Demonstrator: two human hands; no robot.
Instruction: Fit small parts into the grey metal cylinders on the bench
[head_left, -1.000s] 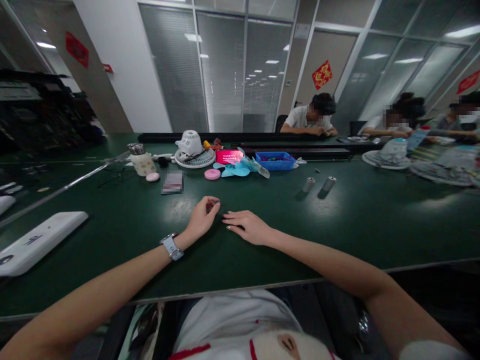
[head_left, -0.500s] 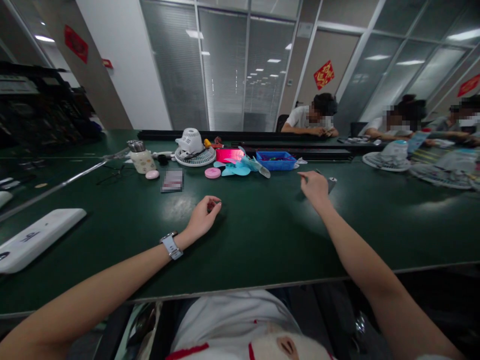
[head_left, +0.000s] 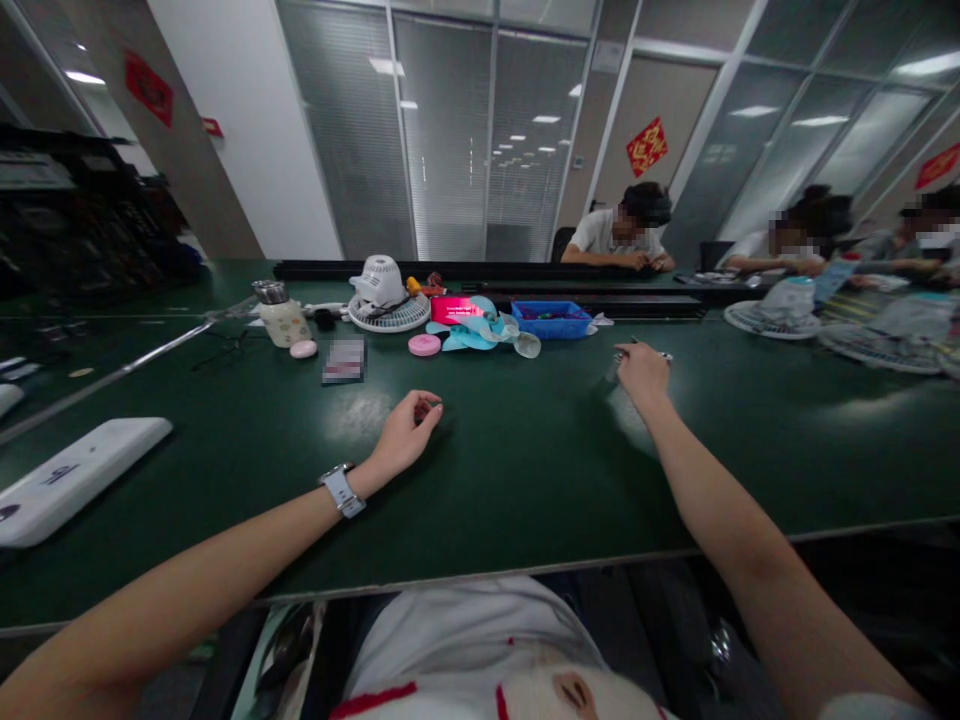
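My left hand [head_left: 405,428] rests on the green table [head_left: 525,470] with its fingers curled around a small dark red piece [head_left: 422,408] pinched at the fingertips; a watch sits on that wrist. My right hand [head_left: 642,372] is stretched out to the right of centre, fingers closed over one of two short metal cylinders, whose light tip [head_left: 664,355] shows past the knuckles. The other metal cylinder [head_left: 611,372] lies just left of the hand, partly hidden by it.
Farther back lie a white fan housing [head_left: 381,295], light blue fan blades [head_left: 480,334], a blue tray [head_left: 551,320], a pink disc [head_left: 424,345] and a small bottle [head_left: 281,318]. A white casing [head_left: 71,480] lies at the left. Other people work at the far side.
My right hand left its spot beside the left hand, reached out to the two metal cylinders and closed over one. The left hand has stayed still.
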